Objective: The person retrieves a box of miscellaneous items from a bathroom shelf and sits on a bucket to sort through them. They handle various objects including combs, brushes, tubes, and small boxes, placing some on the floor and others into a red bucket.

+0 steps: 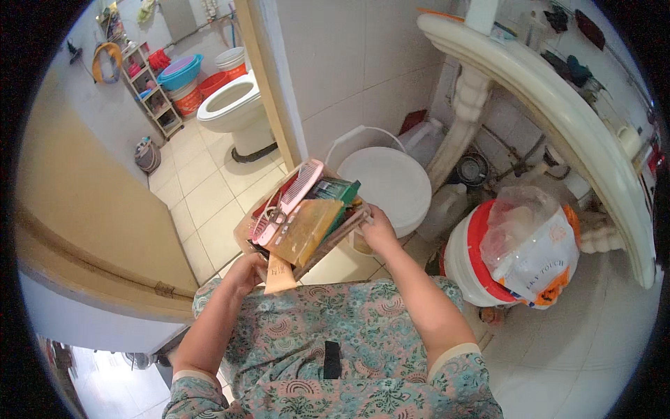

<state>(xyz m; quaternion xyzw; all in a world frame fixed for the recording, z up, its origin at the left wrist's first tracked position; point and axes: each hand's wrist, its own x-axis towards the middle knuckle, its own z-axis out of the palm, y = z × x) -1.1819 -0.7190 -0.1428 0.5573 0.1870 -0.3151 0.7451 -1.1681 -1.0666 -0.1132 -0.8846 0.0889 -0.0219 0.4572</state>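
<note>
In front of my body I hold a filled, open-topped box, tilted, between both hands. My left hand is closed at its near left corner, with the fingertips partly hidden underneath. At the right side, my right hand grips the edge. On top lies a pink comb, beside a pink round-headed hairbrush. A yellowish flat packet covers the middle, and a green packet sits behind it. A peach-coloured tube pokes out near my left hand.
A lidded white bucket stands just beyond my right hand. Right of it, a red-and-white bucket carries a plastic bag beneath a white washbasin. Through the doorway are a toilet and a shelf rack; a door stands left.
</note>
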